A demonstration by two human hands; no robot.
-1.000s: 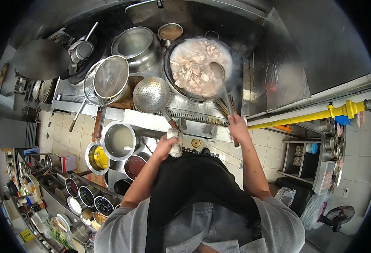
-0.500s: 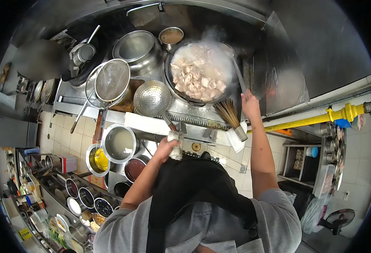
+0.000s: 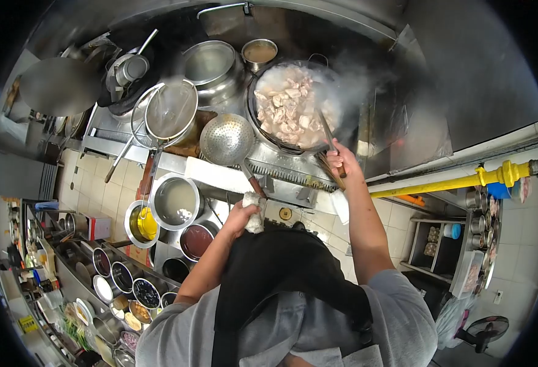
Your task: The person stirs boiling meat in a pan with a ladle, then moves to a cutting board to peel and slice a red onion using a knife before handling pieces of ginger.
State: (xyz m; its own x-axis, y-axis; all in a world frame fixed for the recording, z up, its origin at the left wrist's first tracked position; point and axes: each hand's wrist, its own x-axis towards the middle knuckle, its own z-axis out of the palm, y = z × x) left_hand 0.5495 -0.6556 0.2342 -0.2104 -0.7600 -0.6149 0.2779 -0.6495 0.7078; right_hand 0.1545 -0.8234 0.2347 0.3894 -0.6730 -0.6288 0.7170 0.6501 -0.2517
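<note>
My right hand (image 3: 342, 159) is closed around the handle of a long-handled wok utensil (image 3: 327, 129). Its lower end disappears among pale chunks of meat (image 3: 284, 113) in a steaming wok (image 3: 252, 110), so I cannot tell the head's shape. Close to my waist, my left hand (image 3: 239, 219) grips a crumpled whitish cloth (image 3: 253, 214). Just above that cloth is the wooden handle end of a perforated skimmer (image 3: 226, 139), which lies by the stove's front edge. A bamboo brush (image 3: 322, 162) is mostly hidden behind my right hand.
Left of the wok are a lidded-looking metal pot (image 3: 211, 64), a small pot of brown liquid (image 3: 259, 52) and a mesh strainer (image 3: 171, 110). A pot of cloudy liquid (image 3: 176, 199) and a bowl of yellow oil (image 3: 146, 225) stand lower left. A yellow pipe (image 3: 446, 183) runs along the right.
My right hand has moved left and slightly down, bringing the utensil from the wok's right rim in over the meat. The brush is now largely covered. My left hand still holds the cloth.
</note>
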